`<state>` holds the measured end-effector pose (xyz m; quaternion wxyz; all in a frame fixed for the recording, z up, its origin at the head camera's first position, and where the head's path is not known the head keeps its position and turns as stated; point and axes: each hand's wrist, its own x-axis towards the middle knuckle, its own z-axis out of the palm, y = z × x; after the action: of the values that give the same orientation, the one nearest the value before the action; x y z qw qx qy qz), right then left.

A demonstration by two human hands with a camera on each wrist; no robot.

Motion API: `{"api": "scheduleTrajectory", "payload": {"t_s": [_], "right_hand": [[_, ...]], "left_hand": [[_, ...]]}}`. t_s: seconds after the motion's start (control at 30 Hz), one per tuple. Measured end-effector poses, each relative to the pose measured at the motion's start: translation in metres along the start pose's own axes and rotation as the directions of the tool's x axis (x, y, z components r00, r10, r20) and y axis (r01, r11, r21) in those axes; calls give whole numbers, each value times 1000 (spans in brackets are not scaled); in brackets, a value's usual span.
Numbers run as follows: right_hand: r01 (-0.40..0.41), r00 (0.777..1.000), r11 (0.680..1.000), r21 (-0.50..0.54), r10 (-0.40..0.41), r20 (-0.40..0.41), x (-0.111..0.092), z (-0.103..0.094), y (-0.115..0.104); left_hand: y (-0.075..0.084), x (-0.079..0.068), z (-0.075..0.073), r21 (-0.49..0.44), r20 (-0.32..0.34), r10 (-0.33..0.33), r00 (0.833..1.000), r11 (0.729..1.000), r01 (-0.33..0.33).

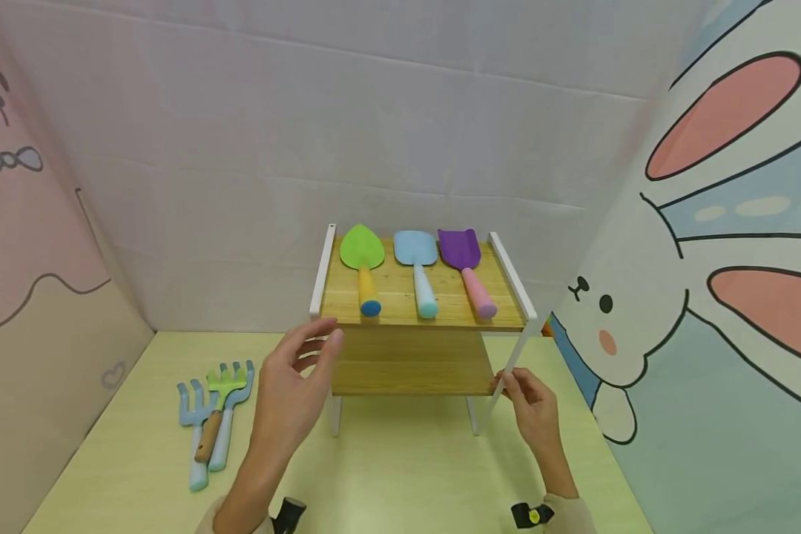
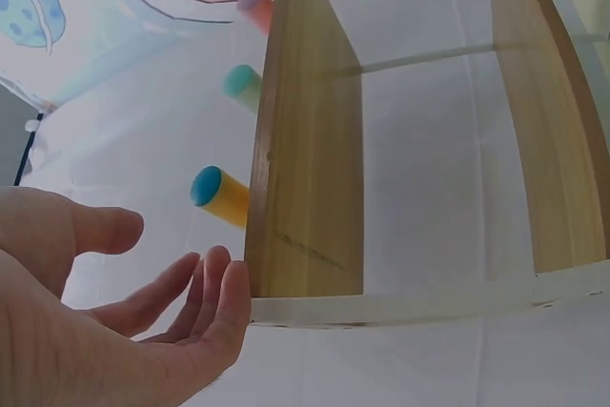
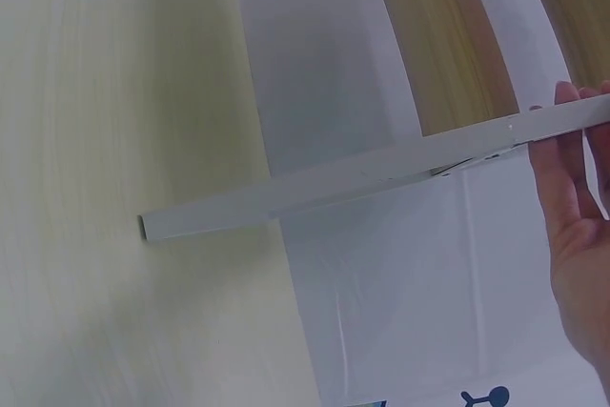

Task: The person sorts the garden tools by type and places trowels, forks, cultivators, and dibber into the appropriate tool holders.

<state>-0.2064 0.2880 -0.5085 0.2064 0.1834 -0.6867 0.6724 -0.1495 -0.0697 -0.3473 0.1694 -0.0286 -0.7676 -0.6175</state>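
Note:
A small two-tier wooden shelf with white metal legs stands on the table. Three toy garden shovels lie on its top board: a green one with a yellow handle, a light blue one and a purple one with a pink handle. My left hand is held at the front left corner, fingers loosely bent and thumb apart, with nothing in it. In the left wrist view its fingertips are right at the board's edge. With my right hand I grip the white right front leg near the lower board.
Several toy hand forks lie overlapping on the table's left side, among them a blue one and a green one with a brown handle. A pale cloth wall rises behind the shelf, and a rabbit-printed wall stands at the right.

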Motion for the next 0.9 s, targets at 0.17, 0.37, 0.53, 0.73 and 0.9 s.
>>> {"api": "scheduleTrajectory", "payload": {"t_s": [0.17,0.37,0.53,0.73,0.9], "right_hand": [[-3,1000,1000,-9,3,2,0,-1,-2],[4,1000,1000,-6,-4,6,0,-1,0],[21,1000,1000,12,-21,9,0,-1,2],[15,1000,1000,13,-15,8,1,0,2],[11,1000,1000,24,-11,1,0,0,2]], "left_hand": [[-7,-4,-5,-5,-15,-12,1000,1000,12],[-16,-9,-9,2,-24,-45,999,999,45],[-24,-14,-13,3,-23,-76,997,997,76],[-37,-18,-15,16,-41,-84,996,996,85],[-47,-22,-16,28,-43,-110,993,993,111]]}}
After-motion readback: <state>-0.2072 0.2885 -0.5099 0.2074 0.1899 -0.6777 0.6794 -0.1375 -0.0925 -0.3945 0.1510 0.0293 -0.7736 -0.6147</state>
